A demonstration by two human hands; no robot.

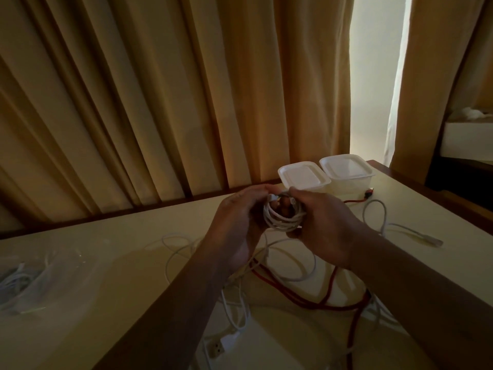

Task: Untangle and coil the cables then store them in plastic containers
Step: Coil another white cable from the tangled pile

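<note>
head view. left hand [240,217] and right hand [328,225] are both curled round a small white coil [280,220], held between them above the table [106,263]. two lidded plastic containers [301,174] sit side by side at the far edge, just behind the hands. loose white cables [181,252] and a red cable [330,289] lie crossed under the wrists.

risks, as we judge them:
- if either grip slackens, the coil springs open.
- we cannot tell whether a tail trails into the pile. if so, it could snag on the red cable.
- the lids are on, so opening one frees a hand from the coil.
</note>
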